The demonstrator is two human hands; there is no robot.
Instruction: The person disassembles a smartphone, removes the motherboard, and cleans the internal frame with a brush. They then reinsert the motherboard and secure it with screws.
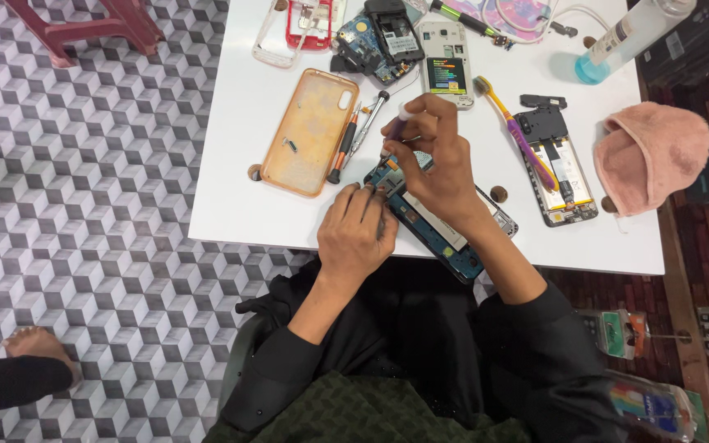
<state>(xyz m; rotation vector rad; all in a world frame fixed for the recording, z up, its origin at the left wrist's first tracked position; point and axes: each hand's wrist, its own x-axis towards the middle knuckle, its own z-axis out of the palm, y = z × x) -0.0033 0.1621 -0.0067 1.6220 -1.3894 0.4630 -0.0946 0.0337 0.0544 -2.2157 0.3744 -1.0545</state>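
Note:
An opened phone with a blue frame [441, 238] lies at the near edge of the white table [240, 197]. My left hand [356, 234] rests on its near left end and holds it down. Above the phone's upper end, my right hand [436, 160] grips a small purple-handled screwdriver [398, 123], tip pointing down at the phone.
An orange phone case [309, 127] and two screwdrivers [353, 139] lie left of my hands. A yellow and purple toothbrush [517, 135] rests across another opened phone [555, 168]. A pink cloth [650, 156], a clear bottle [625, 37] and several phone parts [387, 37] lie further back. Another person's foot [34, 344] is on the patterned floor.

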